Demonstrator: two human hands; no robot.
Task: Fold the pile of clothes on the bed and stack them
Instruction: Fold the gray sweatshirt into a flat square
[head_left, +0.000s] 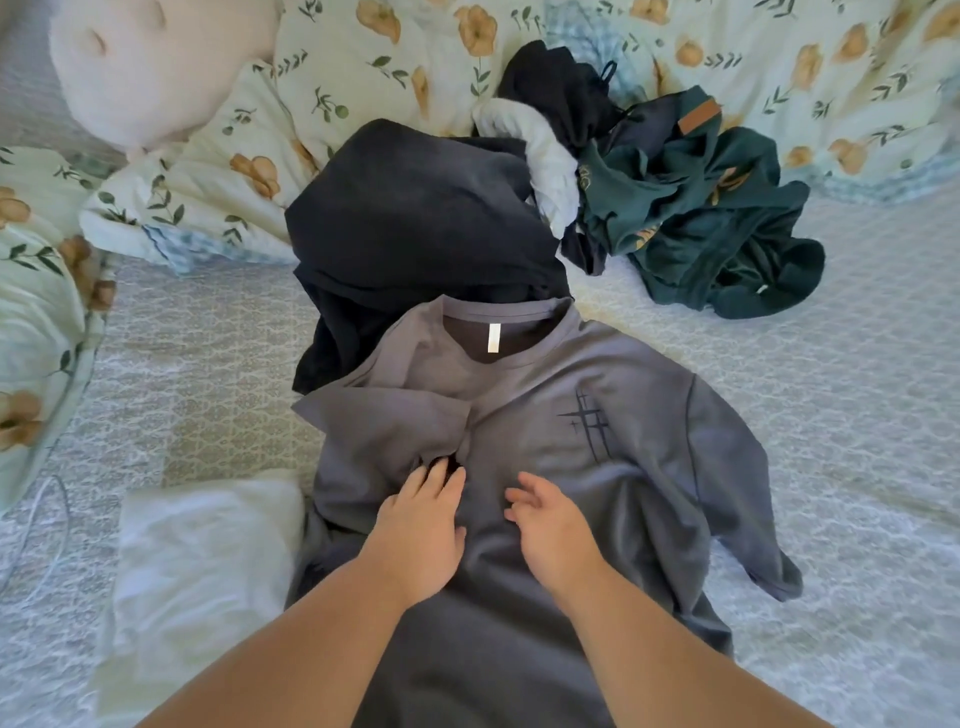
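A grey T-shirt (597, 467) with a dark cross print lies front up on the bed, its left sleeve folded in over the chest and its right sleeve spread out. My left hand (421, 530) rests flat on the shirt, fingertips at the edge of the folded-in sleeve. My right hand (550, 525) hovers just over the shirt's middle with relaxed fingers, holding nothing. Behind the collar lies a black garment (415, 218). Further back right is a heap with a dark green garment (717, 218), a white piece (540, 150) and another black piece (556, 83).
A folded white cloth (202, 571) lies on the bedsheet (857, 415) left of the shirt. A floral duvet (363, 62) is bunched along the back and left. A pale plush toy (150, 62) sits at the back left. A thin white cable (47, 519) lies at the left.
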